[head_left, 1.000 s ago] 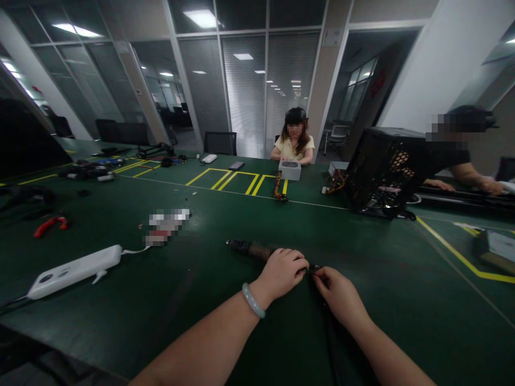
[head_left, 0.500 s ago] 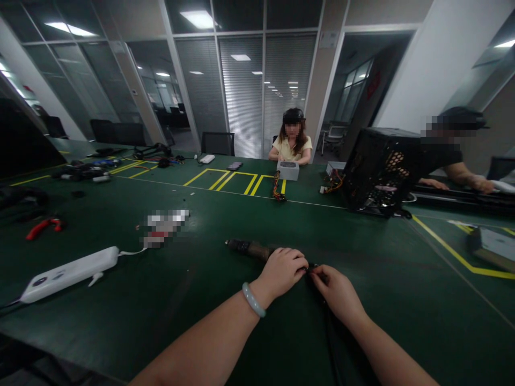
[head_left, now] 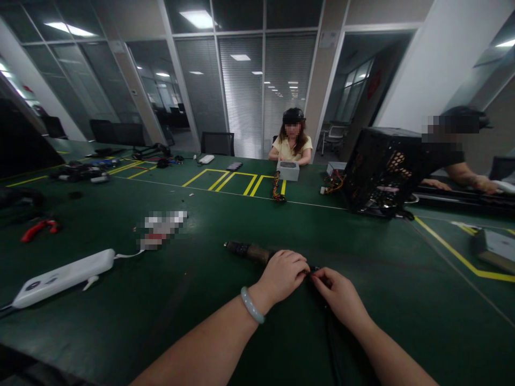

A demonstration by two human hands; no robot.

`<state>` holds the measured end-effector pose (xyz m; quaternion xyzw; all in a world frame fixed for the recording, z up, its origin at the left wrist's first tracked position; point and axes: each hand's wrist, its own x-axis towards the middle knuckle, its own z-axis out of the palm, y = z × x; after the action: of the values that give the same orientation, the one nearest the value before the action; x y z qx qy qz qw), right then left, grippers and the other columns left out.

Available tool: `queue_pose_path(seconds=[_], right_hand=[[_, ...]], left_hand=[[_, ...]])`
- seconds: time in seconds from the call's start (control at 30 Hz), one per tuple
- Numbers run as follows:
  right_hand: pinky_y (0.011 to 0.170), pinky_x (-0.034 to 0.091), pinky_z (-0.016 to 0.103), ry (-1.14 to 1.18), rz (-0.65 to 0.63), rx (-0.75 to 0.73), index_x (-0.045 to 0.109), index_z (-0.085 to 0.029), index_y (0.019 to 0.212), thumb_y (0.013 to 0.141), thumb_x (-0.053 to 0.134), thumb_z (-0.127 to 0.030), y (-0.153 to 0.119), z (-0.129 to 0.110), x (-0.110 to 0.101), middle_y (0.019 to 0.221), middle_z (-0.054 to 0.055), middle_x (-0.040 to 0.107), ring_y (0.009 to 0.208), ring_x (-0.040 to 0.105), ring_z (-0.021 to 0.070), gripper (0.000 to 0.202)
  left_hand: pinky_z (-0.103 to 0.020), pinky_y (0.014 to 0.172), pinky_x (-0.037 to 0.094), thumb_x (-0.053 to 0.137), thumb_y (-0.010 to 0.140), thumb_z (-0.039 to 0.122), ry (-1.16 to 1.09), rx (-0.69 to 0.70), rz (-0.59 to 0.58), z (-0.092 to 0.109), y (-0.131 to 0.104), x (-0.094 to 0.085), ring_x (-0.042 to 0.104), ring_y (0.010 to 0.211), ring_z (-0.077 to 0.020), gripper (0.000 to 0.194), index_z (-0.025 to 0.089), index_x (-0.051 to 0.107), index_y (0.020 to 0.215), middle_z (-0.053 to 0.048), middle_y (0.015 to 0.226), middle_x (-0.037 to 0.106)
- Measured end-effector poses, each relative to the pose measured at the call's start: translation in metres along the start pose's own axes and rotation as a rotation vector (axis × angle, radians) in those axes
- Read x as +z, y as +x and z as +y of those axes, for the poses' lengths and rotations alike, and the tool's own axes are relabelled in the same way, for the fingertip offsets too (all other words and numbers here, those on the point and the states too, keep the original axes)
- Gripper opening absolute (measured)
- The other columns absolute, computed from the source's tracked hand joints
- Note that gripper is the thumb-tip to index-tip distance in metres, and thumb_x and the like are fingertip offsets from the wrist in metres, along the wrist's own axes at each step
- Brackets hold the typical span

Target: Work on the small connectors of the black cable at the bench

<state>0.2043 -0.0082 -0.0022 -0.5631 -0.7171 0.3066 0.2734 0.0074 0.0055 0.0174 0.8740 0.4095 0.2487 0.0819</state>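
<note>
Tool point(head_left: 254, 252) lay just below the centre of the frame, its tip toward the left, its long axis sloping slightly down to the right. My left hand point(head_left: 284, 272) was the nearer, curled over its rear part and holding it. My right hand point(head_left: 340, 295) had fingertips bunched beside that end; whether they gripped anything, I could not tell.

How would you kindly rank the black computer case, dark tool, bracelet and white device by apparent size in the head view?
Black computer case
White device
Dark tool, partly hidden by the left hand
Bracelet
</note>
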Motion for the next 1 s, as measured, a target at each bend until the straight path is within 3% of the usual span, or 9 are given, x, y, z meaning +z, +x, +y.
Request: queue_pose_path(seconds=[0.27,0.57,0.77,1.0], right_hand=[[0.07,0.044,0.028,0.001,-0.042,0.016,0.067,-0.024,0.088,0.089,0.051,-0.039,-0.001,-0.007,-0.006,0.09,0.001,0.069,0.082,0.063,0.0198,0.023],[0.067,0.043,0.027,-0.021,0.001,0.0,0.067,-0.023,0.085,0.088,0.051,-0.035,0.001,-0.001,-0.003,0.085,0.001,0.069,0.076,0.062,0.0189,0.021],[0.067,0.042,0.026,-0.021,-0.002,-0.023,0.066,-0.023,0.083,0.088,0.051,-0.033,0.001,0.002,-0.003,0.083,0.0,0.068,0.076,0.062,0.0182,0.018],[0.066,0.042,0.026,0.003,-0.008,-0.011,0.066,-0.023,0.084,0.089,0.053,-0.035,0.002,0.004,-0.002,0.082,0.0,0.067,0.075,0.062,0.0175,0.018]], left_hand=[[-0.038,0.099,0.038,0.061,0.09,0.021,0.011,-0.018,-0.012,0.001,0.0,-0.001,0.055,0.109,-0.0187,0.009,0.023,0.063,0.099,0.0,0.113,0.063],[-0.04,0.101,0.037,0.058,0.09,0.016,0.057,-0.056,0.022,0.007,0.001,0.008,0.054,0.109,-0.0193,0.016,0.024,0.066,0.101,0.0,0.113,0.062],[-0.036,0.092,0.041,0.066,0.086,0.02,0.019,-0.105,0.03,0.007,0.003,0.008,0.056,0.1,-0.0188,0.013,0.023,0.062,0.098,0.001,0.102,0.064],[-0.037,0.094,0.038,0.062,0.087,0.015,-0.006,-0.067,0.017,0.006,0.002,0.004,0.055,0.103,-0.0185,0.012,0.024,0.062,0.095,0.002,0.106,0.064]])
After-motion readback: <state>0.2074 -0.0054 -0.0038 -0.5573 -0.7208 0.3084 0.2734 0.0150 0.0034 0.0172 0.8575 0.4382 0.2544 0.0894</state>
